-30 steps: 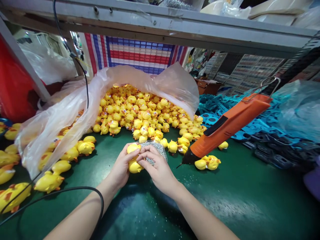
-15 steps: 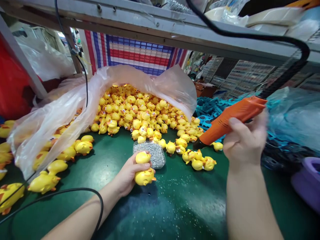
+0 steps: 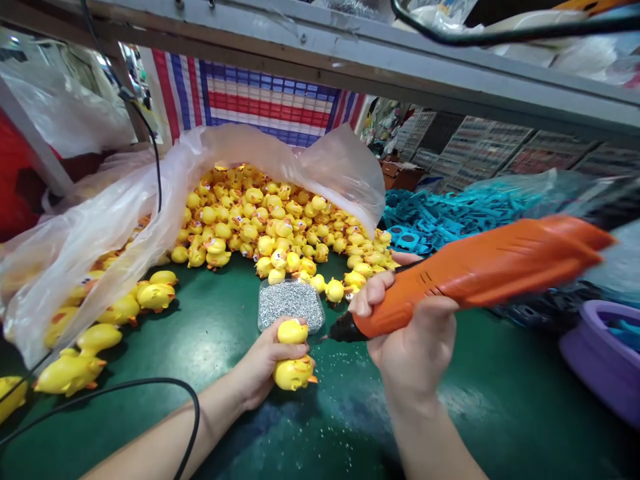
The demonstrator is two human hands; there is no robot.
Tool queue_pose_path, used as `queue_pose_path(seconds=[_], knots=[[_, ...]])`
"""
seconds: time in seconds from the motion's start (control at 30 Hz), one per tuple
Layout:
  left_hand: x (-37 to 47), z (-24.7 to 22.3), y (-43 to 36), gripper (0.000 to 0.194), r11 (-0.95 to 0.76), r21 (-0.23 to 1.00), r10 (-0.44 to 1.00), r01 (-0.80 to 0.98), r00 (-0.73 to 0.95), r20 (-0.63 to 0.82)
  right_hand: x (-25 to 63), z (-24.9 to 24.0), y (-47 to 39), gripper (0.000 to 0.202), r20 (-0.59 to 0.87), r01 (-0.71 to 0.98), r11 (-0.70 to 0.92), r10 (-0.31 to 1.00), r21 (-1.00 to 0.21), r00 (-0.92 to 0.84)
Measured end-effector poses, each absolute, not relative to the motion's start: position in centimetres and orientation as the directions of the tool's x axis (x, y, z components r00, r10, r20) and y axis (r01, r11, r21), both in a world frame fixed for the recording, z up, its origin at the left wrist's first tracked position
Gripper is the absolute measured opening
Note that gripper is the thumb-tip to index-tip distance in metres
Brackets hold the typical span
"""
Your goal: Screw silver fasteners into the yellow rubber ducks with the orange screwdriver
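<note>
My left hand (image 3: 263, 363) is closed around a yellow toy duck (image 3: 294, 373), holding it just in front of a clear tray of small silvery screws (image 3: 291, 305). An orange power screwdriver (image 3: 450, 273) is gripped in my right hand (image 3: 413, 327), its black nose pointing left toward the duck. A small gap separates the driver's tip from the duck. Behind the tray lies a large heap of yellow toy ducks (image 3: 260, 220), partly under a translucent plastic bag (image 3: 145, 193).
A metal beam (image 3: 320, 47) crosses above the green table (image 3: 210, 313). Teal plastic parts (image 3: 450, 207) lie at the back right, with a purple basin (image 3: 585, 353) at the right edge. A black cable (image 3: 190, 400) loops over my left forearm.
My right hand has brought the orange screwdriver left and closer to the duck, turning it flatter. The left hand still holds the duck. The whole view has shifted slightly.
</note>
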State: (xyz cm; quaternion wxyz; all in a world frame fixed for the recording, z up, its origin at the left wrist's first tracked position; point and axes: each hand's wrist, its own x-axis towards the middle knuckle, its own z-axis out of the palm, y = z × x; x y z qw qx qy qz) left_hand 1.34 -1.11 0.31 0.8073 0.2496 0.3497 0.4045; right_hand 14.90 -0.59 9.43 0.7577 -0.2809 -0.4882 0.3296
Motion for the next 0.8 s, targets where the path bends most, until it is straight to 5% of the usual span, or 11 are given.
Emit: queue_pose_path(seconds=[0.17, 0.4, 0.8], knots=[[1.4, 0.4, -1.3, 0.052, 0.546, 0.682, 0.829, -0.488, 0.436, -0.351, 13.2, 9.7, -1.3, 0.053, 0.611, -0.230, 0.714, 0.691, -0.662, 0.385], [1.2, 1.1, -1.8, 0.045, 0.559, 0.648, 0.803, -0.517, 0.534, -0.265, 12.3, 8.2, -1.2, 0.048, 0.614, -0.240, 0.703, 0.706, -0.670, 0.353], [0.9, 1.9, -2.2, 0.034, 0.571, 0.687, 0.791, -0.449, 0.524, -0.316, 11.8, 7.7, -1.3, 0.041, 0.632, -0.210, 0.714, 0.693, -0.668, 0.346]])
